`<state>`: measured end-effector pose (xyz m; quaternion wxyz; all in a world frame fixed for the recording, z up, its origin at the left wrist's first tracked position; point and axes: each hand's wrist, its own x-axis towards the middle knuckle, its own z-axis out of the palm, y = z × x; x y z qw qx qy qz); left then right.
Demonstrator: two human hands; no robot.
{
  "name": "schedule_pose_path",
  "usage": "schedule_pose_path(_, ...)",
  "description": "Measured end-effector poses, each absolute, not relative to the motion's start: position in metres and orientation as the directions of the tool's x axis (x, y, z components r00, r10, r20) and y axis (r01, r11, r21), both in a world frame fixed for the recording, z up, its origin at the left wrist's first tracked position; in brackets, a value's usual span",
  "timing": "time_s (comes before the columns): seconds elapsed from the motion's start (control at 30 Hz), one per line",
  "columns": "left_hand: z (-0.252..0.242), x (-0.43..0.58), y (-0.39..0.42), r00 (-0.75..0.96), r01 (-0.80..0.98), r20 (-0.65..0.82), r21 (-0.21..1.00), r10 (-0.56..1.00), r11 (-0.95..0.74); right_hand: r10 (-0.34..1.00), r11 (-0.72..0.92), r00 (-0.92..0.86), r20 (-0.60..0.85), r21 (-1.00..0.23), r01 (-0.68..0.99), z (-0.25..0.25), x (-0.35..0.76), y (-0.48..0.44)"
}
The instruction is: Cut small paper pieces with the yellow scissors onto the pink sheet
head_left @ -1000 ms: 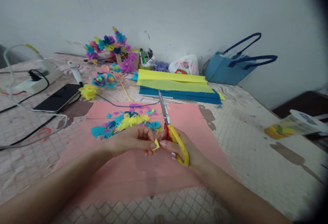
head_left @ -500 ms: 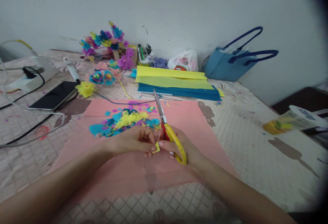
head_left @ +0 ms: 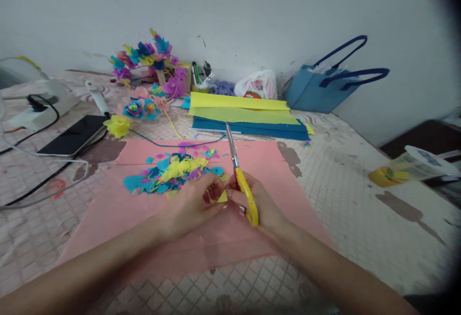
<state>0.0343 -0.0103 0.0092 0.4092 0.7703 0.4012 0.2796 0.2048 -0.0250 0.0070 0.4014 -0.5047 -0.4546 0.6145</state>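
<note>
My left hand pinches a small folded piece of yellow paper between thumb and fingers. Close beside it, my right hand is wrapped round yellow-and-red scissors, their blades together and pointing away toward the back. The right fingertips come close to the yellow piece; whether they touch it I cannot tell. Both hands are above a pink paper sheet. Just beyond them lies a pile of yellow, blue and purple paper scraps.
Yellow sheets and blue sheets lie at the back, with a blue bag to their right. Paper flowers stand back left. A phone and power strip are left; a plastic cup is right.
The scissors have turned more upright and shifted slightly right. My left hand has rotated and its thumb has moved, leaving the yellow piece more visible and a little higher.
</note>
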Motion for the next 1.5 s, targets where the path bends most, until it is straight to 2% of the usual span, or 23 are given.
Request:
schedule_pose_path(0.07,0.007,0.035,-0.009,0.517,0.356,0.087,0.883,0.851,-0.307,0.955,-0.263,-0.15,-0.256,-0.964,-0.031,0.008,0.204,-0.025)
schedule_pose_path(0.2,0.0,0.033,-0.001,0.534,0.227,-0.013,0.965,0.845,-0.129,0.959,-0.253,-0.141,-0.248,-0.967,-0.023,0.009,0.204,-0.024)
schedule_pose_path(0.37,-0.004,0.033,0.003,0.577,0.127,-0.083,0.992,0.813,0.012,0.959,-0.244,-0.152,-0.238,-0.969,-0.021,0.005,0.206,-0.023)
schedule_pose_path(0.6,0.007,0.034,-0.009,0.506,0.207,0.074,0.957,0.859,-0.205,0.962,-0.244,-0.129,-0.239,-0.969,-0.027,0.006,0.206,-0.023)
schedule_pose_path(0.97,0.001,0.034,-0.008,0.501,0.372,0.25,0.802,0.828,-0.467,0.959,-0.263,-0.111,-0.26,-0.965,-0.012,0.006,0.206,-0.023)
schedule_pose_path(1.4,0.0,0.034,-0.006,0.483,0.399,0.217,0.808,0.848,-0.434,0.967,-0.239,-0.106,-0.233,-0.97,-0.047,0.004,0.207,-0.023)
schedule_pose_path(1.5,0.001,0.035,-0.005,0.467,0.36,0.166,0.862,0.868,-0.358,0.967,-0.235,-0.11,-0.229,-0.971,-0.041,0.003,0.207,-0.023)
